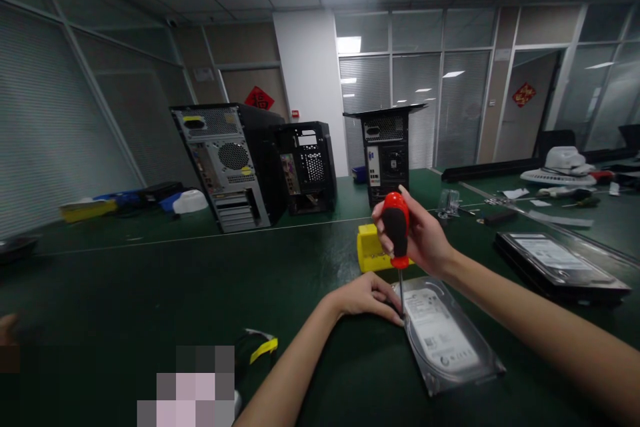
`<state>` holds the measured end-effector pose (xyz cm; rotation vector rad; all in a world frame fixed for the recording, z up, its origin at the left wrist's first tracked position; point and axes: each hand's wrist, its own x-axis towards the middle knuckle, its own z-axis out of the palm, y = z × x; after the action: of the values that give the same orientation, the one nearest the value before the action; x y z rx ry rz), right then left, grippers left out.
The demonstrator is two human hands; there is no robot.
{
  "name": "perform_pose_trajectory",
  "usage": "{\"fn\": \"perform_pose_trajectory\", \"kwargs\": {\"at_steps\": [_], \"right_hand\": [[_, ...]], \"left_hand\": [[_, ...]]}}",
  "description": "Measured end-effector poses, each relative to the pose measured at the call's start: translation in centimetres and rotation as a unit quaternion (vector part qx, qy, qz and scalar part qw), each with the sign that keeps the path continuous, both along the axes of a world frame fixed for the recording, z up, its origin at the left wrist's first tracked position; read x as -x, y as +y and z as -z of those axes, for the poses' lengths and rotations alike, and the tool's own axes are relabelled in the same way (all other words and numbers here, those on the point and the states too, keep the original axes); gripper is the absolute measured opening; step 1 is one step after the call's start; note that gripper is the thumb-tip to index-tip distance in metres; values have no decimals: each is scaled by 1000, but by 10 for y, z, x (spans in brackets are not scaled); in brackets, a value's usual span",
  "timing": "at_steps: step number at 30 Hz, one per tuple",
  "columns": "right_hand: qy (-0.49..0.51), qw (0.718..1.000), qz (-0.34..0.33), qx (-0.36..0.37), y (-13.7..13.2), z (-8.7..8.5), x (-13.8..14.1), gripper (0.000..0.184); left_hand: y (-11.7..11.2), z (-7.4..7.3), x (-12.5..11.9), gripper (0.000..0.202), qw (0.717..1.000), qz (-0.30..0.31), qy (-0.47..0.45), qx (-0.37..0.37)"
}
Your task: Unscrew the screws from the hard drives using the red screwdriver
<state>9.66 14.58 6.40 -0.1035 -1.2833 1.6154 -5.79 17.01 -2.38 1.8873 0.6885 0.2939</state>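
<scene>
Red-and-black screwdriver [396,230] was in my right hand [424,237], right of frame centre: fingers closed round the handle, handle up, shaft pointing nearly straight down. Shaft's lower end was at the left edge of a hard drive [443,333]; too small to tell whether the tip sat in a screw. Left hand [367,295] was low, just left of the drive, fingers bent, thumb and fingertips by that same lower end; could not tell if they pinched anything. Drive lay flat, white label up, lower right of centre, slanting toward the bottom right corner, on a dark green table [175,287]. Yellow container [369,253] stood just behind it, partly covered by my right hand. Right side of frame: another hard drive [557,257], label up, on top of something dark. Above that, a clear plastic piece [449,203], and white paper scraps [515,193] toward the right edge. Middle of frame, back of the table: big black tower [235,167] left of centre, rear panel facing me; smaller case [309,170] just right of it; third computer [386,153] behind the screwdriver, flat panel across its top. Yellow tag [263,350] on thin wires lay lower left of centre. Co-worker's hand [7,330] showed at the left edge, blurred.
</scene>
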Motion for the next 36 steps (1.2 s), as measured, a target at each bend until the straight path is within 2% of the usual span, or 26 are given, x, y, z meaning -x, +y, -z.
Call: {"fn": "perform_pose_trajectory", "kwargs": {"at_steps": [5,9,12,18,21,23,26,31,36], "right_hand": [[20,999,33,-6,-3,2,0,41],[-17,998,58,-15,-3,3,-1,40],[4,998,64,-1,-1,2,-3,37],[30,999,14,18,-1,0,-1,41],[38,999,27,-5,-3,0,2,36],[8,999,34,-24,-4,0,3,34],[-18,998,40,-34,-4,0,2,35],[21,1000,-11,5,-3,-2,0,39],[38,999,-21,-14,-5,-1,2,42]], "left_hand": [[1,2,0,29,1000,4,-8,6],[1,4,-1,32,1000,-19,-3,13],[0,4,0,32,1000,-31,1,7],[-2,2,0,35,999,-38,7,-11],[-2,2,0,34,1000,-17,-6,-5],[-2,3,0,33,1000,-11,-15,7],[-2,4,0,35,1000,-23,-7,10],[-4,3,-1,36,999,-31,-4,10],[-6,2,-1,38,999,-50,7,15]]}}
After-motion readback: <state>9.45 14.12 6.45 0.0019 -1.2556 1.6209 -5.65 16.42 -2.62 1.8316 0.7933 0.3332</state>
